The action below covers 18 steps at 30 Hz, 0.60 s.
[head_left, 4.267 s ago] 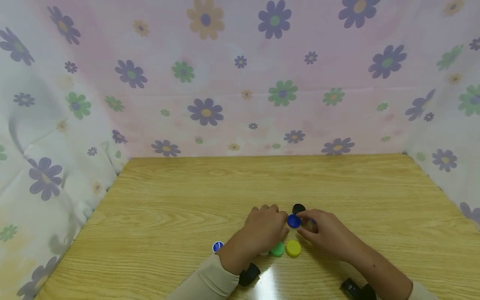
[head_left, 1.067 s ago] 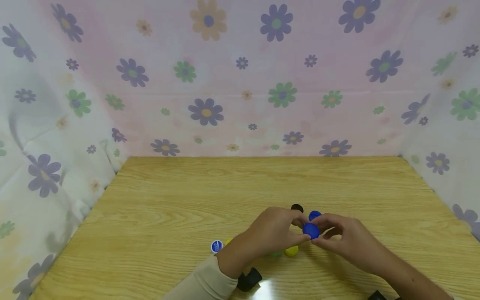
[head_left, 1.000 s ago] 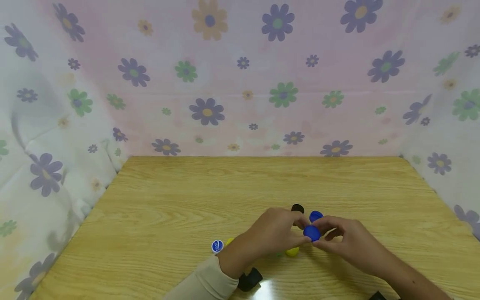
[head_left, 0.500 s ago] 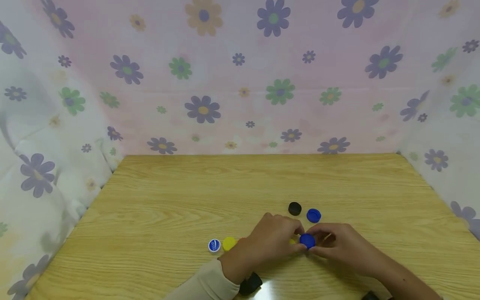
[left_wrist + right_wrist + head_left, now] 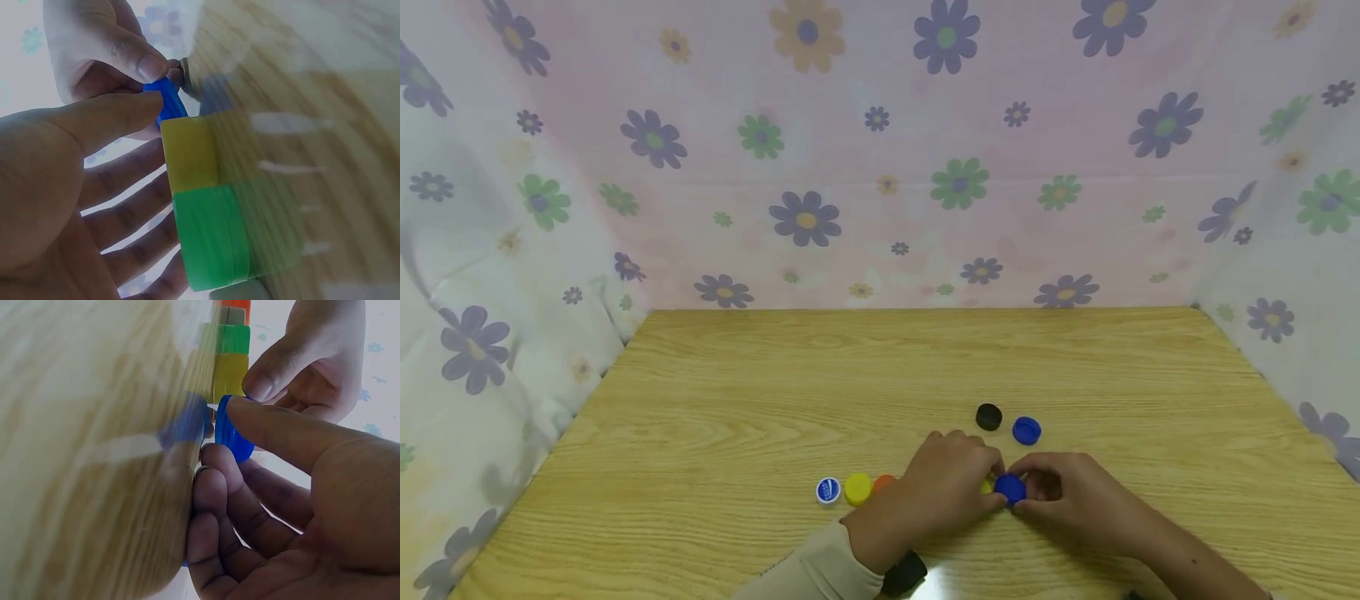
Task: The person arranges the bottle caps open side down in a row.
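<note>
A blue bottle cap point(image 5: 1011, 489) is held slightly tilted, low over the table, at the right end of a row of caps. My right hand point(image 5: 1078, 504) pinches it between thumb and fingers. From the other side, my left hand point(image 5: 947, 487) holds it too, its thumb against the cap's edge in the left wrist view. Beside it stand a yellow cap point(image 5: 190, 153) and a green cap point(image 5: 209, 234), largely hidden by my left hand in the head view. Farther left lie an orange cap point(image 5: 885, 482), another yellow cap point(image 5: 858, 489) and a white cap with a blue print point(image 5: 828, 491).
Behind my hands lie a black cap point(image 5: 988, 417) and a second blue cap point(image 5: 1026, 431) with its hollow side up. The wood-grain table point(image 5: 760, 392) is glossy. Flowered cloth point(image 5: 850, 150) surrounds its back and sides.
From over near the loose caps behind, the blue cap has been brought to my right hand's side, then lowered toward the table beside the yellow cap. Both hands moved down with it.
</note>
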Each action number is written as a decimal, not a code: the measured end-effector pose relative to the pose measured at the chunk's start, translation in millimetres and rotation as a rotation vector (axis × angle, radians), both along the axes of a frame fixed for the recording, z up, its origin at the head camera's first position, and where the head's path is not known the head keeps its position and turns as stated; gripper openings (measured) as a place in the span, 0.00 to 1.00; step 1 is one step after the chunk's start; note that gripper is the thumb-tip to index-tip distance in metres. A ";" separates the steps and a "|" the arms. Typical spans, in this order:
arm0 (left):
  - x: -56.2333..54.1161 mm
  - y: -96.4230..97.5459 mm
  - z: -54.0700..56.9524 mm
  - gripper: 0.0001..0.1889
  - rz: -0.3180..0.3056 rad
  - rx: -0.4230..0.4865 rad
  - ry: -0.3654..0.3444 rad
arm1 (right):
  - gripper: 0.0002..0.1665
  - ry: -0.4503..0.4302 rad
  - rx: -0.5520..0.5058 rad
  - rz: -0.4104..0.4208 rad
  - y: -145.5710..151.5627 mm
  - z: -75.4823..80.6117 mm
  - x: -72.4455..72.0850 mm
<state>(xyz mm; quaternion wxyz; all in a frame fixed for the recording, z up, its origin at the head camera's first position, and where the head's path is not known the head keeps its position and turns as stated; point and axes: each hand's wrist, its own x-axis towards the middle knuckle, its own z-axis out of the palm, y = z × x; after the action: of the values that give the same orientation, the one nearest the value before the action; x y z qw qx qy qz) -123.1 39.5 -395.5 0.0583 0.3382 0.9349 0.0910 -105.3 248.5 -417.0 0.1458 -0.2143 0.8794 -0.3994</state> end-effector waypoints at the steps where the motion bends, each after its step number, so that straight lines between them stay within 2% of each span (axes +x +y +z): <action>1: 0.0 0.3 -0.1 0.11 -0.001 -0.007 0.009 | 0.21 0.005 0.003 0.001 -0.3 -0.1 0.1; 9: 0.8 0.6 -0.4 0.11 0.007 -0.023 -0.007 | 0.21 0.044 0.014 0.019 -2.2 -0.3 0.1; 18: 1.8 2.7 -1.4 0.11 0.009 -0.031 0.021 | 0.20 0.050 0.023 0.023 -1.8 0.2 0.1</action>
<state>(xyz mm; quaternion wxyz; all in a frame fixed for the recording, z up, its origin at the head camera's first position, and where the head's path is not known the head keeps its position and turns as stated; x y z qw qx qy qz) -121.3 42.2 -396.9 0.0532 0.3339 0.9383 0.0731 -105.1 246.8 -416.8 0.1308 -0.2325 0.8848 -0.3820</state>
